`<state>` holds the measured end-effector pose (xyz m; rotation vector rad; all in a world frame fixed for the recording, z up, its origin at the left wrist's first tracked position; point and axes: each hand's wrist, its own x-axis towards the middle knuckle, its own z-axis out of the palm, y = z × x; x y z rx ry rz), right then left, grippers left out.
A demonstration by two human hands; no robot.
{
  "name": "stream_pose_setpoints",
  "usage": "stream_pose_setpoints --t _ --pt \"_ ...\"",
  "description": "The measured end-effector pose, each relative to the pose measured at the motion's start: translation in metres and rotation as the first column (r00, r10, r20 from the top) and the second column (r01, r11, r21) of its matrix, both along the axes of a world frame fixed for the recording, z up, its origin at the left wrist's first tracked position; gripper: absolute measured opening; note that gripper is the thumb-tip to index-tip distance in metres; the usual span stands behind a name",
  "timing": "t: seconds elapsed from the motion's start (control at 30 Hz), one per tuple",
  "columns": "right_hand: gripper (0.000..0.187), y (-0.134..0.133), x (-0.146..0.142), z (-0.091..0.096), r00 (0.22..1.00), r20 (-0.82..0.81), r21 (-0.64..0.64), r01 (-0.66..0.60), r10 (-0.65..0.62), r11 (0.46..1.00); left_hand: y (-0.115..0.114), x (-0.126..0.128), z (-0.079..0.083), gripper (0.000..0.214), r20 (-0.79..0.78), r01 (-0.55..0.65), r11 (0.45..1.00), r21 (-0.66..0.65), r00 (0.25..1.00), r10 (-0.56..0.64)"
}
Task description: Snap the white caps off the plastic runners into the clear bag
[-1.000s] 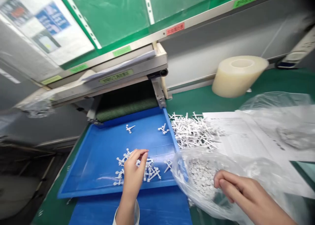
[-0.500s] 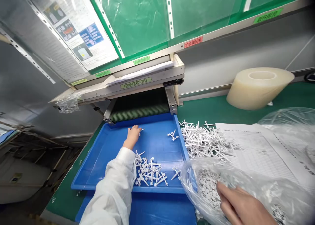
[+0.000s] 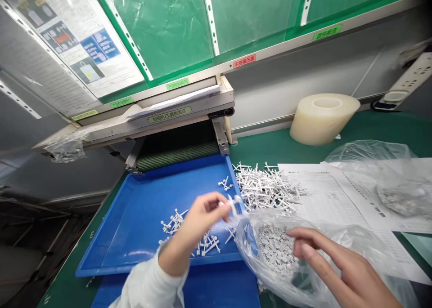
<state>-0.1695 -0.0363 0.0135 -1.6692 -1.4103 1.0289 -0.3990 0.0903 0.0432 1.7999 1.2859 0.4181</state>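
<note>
Over a blue plastic tray (image 3: 101, 258) on a green bench mat (image 3: 263, 139), the left hand (image 3: 202, 220) pinches a white moulded plastic piece (image 3: 233, 205) between pressed fingertips (image 3: 222, 204), just above the tray's right rim. At four o'clock from that hand, the right hand (image 3: 337, 267), fingers spread, sits at a clear plastic bag (image 3: 248, 258) holding grey-white discs (image 3: 275, 249); whether it touches the bag cannot be told. More white moulded pieces lie loose in the tray at nine o'clock (image 3: 173, 222) and heaped on the mat at two o'clock (image 3: 266, 186). A printed form (image 3: 324, 195) lies at three o'clock, a roll of clear film (image 3: 322, 119) stands at two, and a conveyor belt (image 3: 177, 155) runs at eleven.
</note>
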Motion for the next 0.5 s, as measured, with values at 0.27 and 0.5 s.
stream_pose_setpoints --t 0.27,0.5 --pt "0.036 0.012 -0.004 0.021 0.888 -0.460 -0.156 -0.093 0.011 0.983 -0.066 0.050 -0.013 0.024 0.659 0.010 0.928 -0.372 0.707 0.257" --pt "0.041 0.015 0.009 0.026 0.765 -0.636 -0.191 -0.279 0.098 0.941 -0.068 0.048 -0.019 0.020 0.671 0.188 0.969 -0.158 0.740 -0.035"
